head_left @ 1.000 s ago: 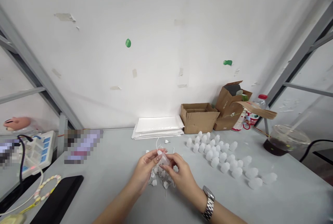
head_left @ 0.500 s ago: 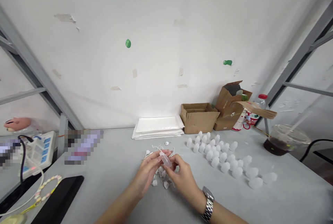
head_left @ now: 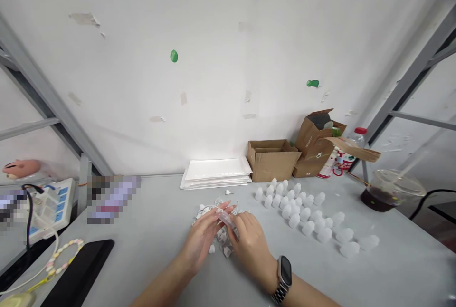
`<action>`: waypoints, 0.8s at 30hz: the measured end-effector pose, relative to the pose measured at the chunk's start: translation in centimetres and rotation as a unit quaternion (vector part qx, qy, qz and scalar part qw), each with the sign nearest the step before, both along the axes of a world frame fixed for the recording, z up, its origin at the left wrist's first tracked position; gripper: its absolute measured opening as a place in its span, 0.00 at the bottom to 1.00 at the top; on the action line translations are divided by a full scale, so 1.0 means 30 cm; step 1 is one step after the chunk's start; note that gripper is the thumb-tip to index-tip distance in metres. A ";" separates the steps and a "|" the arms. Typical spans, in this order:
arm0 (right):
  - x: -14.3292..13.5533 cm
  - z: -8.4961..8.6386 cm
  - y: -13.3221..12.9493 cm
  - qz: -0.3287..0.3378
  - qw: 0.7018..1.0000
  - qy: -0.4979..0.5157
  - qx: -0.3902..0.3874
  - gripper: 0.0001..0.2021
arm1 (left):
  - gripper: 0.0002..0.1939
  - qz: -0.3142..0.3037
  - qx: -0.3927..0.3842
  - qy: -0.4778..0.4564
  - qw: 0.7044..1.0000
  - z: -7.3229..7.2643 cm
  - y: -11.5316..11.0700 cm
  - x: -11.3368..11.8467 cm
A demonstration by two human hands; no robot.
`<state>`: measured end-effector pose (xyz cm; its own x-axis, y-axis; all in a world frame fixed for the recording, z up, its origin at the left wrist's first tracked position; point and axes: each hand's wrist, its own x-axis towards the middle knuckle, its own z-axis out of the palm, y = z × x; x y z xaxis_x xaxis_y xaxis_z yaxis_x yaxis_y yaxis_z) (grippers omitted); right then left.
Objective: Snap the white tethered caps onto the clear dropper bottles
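The left hand (head_left: 200,236) and right hand (head_left: 252,239) pinch a translucent plastic piece (head_left: 225,218) above small white parts (head_left: 227,251) on the table (head_left: 149,240).

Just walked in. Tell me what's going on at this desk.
A person is holding a small translucent piece between the left hand and the right hand, above a pile of small white parts with thin cords. To the right, many frosted white pieces sit in a loose group on the grey table. Behind them stands an open cardboard box, with a stack of white packets to its left.
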<state>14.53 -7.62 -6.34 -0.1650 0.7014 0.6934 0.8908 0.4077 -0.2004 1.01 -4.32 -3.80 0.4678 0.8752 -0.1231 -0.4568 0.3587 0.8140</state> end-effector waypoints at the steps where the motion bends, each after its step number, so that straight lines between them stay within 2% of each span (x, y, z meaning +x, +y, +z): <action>1: -0.001 0.000 0.001 -0.005 1.000 -0.014 0.009 0.09 | 0.13 -0.002 -0.003 -0.002 1.000 -0.002 0.000 0.000; 12: -0.009 -0.007 0.006 -0.018 0.996 -0.034 0.077 0.11 | 0.16 -0.011 -0.046 -0.030 0.998 0.005 -0.003 0.000; 20: -0.011 -0.018 0.003 -0.024 0.995 -0.078 0.063 0.10 | 0.16 0.024 -0.069 -0.004 0.997 0.013 -0.021 0.007; 24: -0.014 -0.019 0.001 -0.022 0.995 -0.078 0.060 0.10 | 0.16 0.016 -0.097 -0.007 0.995 0.014 -0.012 0.004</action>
<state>14.10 -7.58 -6.89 -0.2487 0.6241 0.7407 0.9249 0.3802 -0.0098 1.13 -4.68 -3.40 0.4431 0.8504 -0.2839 -0.4817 0.4929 0.7246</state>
